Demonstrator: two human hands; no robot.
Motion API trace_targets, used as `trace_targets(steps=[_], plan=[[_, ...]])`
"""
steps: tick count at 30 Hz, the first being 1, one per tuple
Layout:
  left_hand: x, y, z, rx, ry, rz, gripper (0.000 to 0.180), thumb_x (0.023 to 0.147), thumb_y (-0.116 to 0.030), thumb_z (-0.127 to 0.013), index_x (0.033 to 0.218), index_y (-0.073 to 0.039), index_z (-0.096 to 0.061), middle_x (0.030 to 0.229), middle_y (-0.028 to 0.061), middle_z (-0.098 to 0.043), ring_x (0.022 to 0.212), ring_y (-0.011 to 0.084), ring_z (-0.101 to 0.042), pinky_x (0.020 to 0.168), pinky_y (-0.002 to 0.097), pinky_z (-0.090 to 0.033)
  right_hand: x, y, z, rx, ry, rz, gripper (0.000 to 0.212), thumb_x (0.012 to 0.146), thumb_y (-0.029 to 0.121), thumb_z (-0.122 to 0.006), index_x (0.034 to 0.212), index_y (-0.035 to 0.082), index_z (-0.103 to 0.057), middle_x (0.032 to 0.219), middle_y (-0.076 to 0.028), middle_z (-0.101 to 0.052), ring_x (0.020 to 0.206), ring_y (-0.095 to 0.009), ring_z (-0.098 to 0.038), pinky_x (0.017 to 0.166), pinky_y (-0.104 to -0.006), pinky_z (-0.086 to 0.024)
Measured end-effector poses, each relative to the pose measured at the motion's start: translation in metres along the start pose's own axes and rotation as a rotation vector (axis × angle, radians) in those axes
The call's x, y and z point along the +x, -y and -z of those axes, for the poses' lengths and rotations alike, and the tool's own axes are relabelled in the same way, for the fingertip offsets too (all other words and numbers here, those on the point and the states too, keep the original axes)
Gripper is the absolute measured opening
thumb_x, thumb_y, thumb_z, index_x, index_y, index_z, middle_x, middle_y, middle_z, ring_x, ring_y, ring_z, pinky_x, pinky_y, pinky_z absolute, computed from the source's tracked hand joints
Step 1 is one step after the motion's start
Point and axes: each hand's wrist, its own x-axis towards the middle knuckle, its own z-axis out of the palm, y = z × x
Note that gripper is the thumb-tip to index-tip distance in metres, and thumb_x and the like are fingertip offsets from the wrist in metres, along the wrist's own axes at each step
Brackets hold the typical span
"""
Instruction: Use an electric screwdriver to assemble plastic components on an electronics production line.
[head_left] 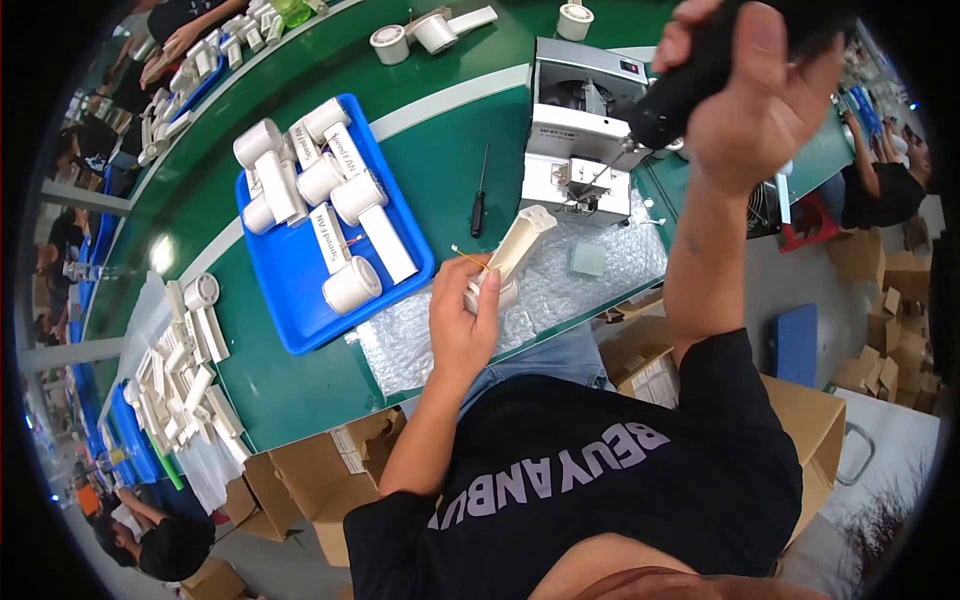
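Note:
My left hand (458, 318) is closed round the round end of a white handheld fan housing (522, 243). Its handle lies open, pointing away from me, and a thin yellowish wire sticks out beside my fingers. Up at the right, close to the camera, my right hand (752, 125) grips a black electric screwdriver (685, 95). The driver's bit points left and down, near the front of a silver screw feeder (580, 125); whether it touches cannot be made out. A small screwdriver (480, 205) with a dark handle lies on the green table, left of the feeder.
A blue tray (300, 325) with several white fans stands at the left. Bubble wrap (420, 345) covers the table's near edge, bearing a pale square block (588, 260). White handle parts (180, 370) are heaped far left. Several fans stand on the green conveyor belt (330, 75) beyond.

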Motion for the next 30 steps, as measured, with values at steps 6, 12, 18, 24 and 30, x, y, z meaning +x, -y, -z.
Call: trace_targets(steps=[6, 12, 18, 24, 30], plan=[[0.002, -0.011, -0.013, 0.002, -0.07, -0.011, 0.012, 0.088, -0.008, -0.066, 0.096, 0.002, -0.065, 0.096, 0.0157, -0.064, 0.086, 0.0277, -0.063, 0.076, 0.0343, -0.049, -0.012, -0.004, -0.001, 0.042, 0.015, -0.21, 0.048, 0.098, 0.021, -0.057, 0.137, 0.004, -0.036, 0.075, -0.008, -0.057, 0.049, -0.011, -0.053, 0.044, -0.0221, -0.045], [-0.001, -0.005, -0.018, -0.118, -0.171, 0.013, 0.014, 0.094, -0.009, -0.061, 0.1, 0.003, -0.061, 0.103, 0.0139, -0.065, 0.095, 0.0197, -0.06, 0.088, 0.0318, -0.045, -0.013, -0.001, 0.039, 0.136, 0.292, -0.187, 0.044, 0.1, 0.038, -0.048, 0.125, 0.005, -0.036, 0.084, -0.021, -0.058, 0.057, -0.02, -0.058, 0.048, -0.0314, -0.05], [-0.006, -0.007, -0.022, -0.21, -0.22, 0.132, 0.013, 0.094, -0.008, -0.061, 0.102, 0.002, -0.059, 0.1, 0.0153, -0.064, 0.106, 0.0267, -0.06, 0.096, 0.0366, -0.043, -0.004, 0.006, 0.025, 0.061, 0.266, 0.056, 0.04, 0.098, 0.034, -0.053, 0.122, 0.004, -0.041, 0.08, -0.019, -0.059, 0.057, -0.019, -0.058, 0.048, -0.0304, -0.049], [-0.007, -0.002, -0.023, -0.25, -0.253, 0.063, 0.008, 0.096, -0.008, -0.058, 0.095, 0.0, -0.056, 0.099, 0.0149, -0.064, 0.106, 0.0273, -0.06, 0.096, 0.039, -0.044, -0.014, 0.012, -0.01, -0.029, 0.016, -0.039, 0.058, 0.096, 0.024, -0.058, 0.143, 0.005, -0.03, 0.076, -0.01, -0.058, 0.048, -0.011, -0.053, 0.043, -0.0211, -0.044], [-0.01, 0.007, -0.027, -0.296, -0.277, 0.008, 0.011, 0.1, -0.011, -0.048, 0.097, 0.0, -0.048, 0.099, 0.0144, -0.065, 0.106, 0.028, -0.06, 0.096, 0.0415, -0.045, -0.009, -0.005, -0.004, -0.006, 0.089, -0.092, 0.047, 0.099, 0.016, -0.053, 0.14, 0.003, -0.036, 0.073, -0.007, -0.058, 0.049, -0.011, -0.053, 0.042, -0.0213, -0.044]])
